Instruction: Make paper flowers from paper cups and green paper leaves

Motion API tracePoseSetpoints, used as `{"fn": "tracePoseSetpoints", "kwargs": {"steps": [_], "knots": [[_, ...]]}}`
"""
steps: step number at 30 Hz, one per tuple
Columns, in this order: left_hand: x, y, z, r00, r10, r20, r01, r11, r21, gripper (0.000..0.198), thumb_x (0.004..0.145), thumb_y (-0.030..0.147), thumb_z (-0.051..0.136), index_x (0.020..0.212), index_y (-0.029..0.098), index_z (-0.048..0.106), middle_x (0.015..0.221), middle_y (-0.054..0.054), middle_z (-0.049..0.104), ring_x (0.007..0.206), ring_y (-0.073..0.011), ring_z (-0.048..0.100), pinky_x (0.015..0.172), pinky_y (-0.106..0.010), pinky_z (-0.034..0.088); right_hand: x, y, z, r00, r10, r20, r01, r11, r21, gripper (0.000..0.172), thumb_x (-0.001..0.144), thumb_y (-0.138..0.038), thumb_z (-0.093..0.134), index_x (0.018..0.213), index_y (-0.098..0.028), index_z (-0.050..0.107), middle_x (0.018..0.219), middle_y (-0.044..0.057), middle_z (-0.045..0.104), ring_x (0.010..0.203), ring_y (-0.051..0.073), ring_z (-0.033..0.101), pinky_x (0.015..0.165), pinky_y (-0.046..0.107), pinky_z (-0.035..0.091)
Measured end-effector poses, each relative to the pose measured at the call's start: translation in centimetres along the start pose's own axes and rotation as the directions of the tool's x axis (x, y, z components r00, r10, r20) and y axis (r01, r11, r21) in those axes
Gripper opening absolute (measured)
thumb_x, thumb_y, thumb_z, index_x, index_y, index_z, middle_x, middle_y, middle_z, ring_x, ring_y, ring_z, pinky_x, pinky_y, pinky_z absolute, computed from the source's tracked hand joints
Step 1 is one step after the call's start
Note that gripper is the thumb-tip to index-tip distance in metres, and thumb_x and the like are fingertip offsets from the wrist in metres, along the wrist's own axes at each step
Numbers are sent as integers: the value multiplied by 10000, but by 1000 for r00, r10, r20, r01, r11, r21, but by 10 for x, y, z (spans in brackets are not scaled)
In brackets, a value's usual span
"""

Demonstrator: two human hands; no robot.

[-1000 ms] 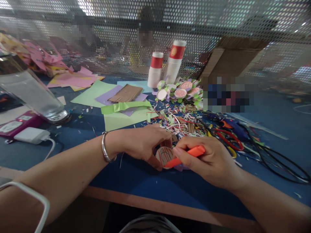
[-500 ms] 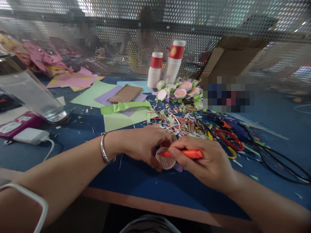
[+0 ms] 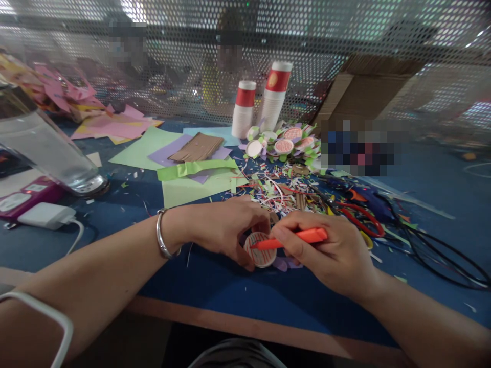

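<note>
My left hand (image 3: 230, 230) curls round the rim of a small round white disc, perhaps a paper cup's base (image 3: 264, 257), and steadies it near the table's front edge. Red and grey lines cross the disc's face. Between the thumb and fingers of my right hand (image 3: 326, 255) is a red-orange marker pen (image 3: 303, 238), its tip on or just over the disc. Purple paper pieces (image 3: 286, 263) stick out beside the disc, under my right hand. Part of the disc's far side is hidden by my fingers.
Paper scraps (image 3: 272, 186) litter the blue table (image 3: 215, 291). Behind them lie decorated discs (image 3: 284, 146) and two cup stacks (image 3: 244, 110). Scissors (image 3: 362, 220) and black cables (image 3: 441, 250) are right; coloured paper (image 3: 184, 191), a water bottle (image 3: 57, 148) and a power strip (image 3: 34, 197) left.
The marker has shifted slightly, its back end a little higher and farther right. More red lines show on the disc, while my left hand keeps its hold.
</note>
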State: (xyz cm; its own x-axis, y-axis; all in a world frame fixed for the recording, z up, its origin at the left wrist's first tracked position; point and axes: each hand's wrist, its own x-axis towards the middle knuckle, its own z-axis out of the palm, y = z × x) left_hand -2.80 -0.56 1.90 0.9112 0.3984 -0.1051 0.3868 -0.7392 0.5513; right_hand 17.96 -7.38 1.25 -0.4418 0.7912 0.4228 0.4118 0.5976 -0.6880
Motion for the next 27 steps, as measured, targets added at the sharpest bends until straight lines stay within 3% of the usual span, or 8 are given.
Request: {"fn": "tracePoseSetpoints", "kwargs": {"steps": [15, 19, 27], "knots": [[-2, -1, 2, 998, 28, -57, -29, 999, -21, 419, 700, 347, 916, 927, 195, 598, 907, 2, 623, 868, -189, 538, 791, -309, 396, -1, 5, 6, 989, -148, 27, 149, 987, -57, 151, 999, -196, 614, 874, -216, 696, 733, -26, 728, 598, 95, 642, 577, 226, 467], [-1, -2, 3, 999, 20, -46, -21, 1000, -11, 447, 681, 331, 928, 972, 179, 625, 956, -17, 628, 912, -206, 541, 816, -321, 403, -2, 10, 4, 977, -212, 32, 214, 965, -154, 125, 1012, -200, 604, 916, -215, 683, 754, -9, 733, 629, 115, 658, 607, 247, 477], [0, 2, 1, 999, 16, -32, -15, 999, 31, 447, 687, 337, 917, 965, 163, 614, 984, -34, 635, 932, -207, 553, 837, -314, 412, -1, 9, -11, 962, -246, 117, 272, 885, -378, 220, 1015, -207, 570, 798, -213, 609, 668, -14, 664, 563, 121, 599, 559, 274, 415]]}}
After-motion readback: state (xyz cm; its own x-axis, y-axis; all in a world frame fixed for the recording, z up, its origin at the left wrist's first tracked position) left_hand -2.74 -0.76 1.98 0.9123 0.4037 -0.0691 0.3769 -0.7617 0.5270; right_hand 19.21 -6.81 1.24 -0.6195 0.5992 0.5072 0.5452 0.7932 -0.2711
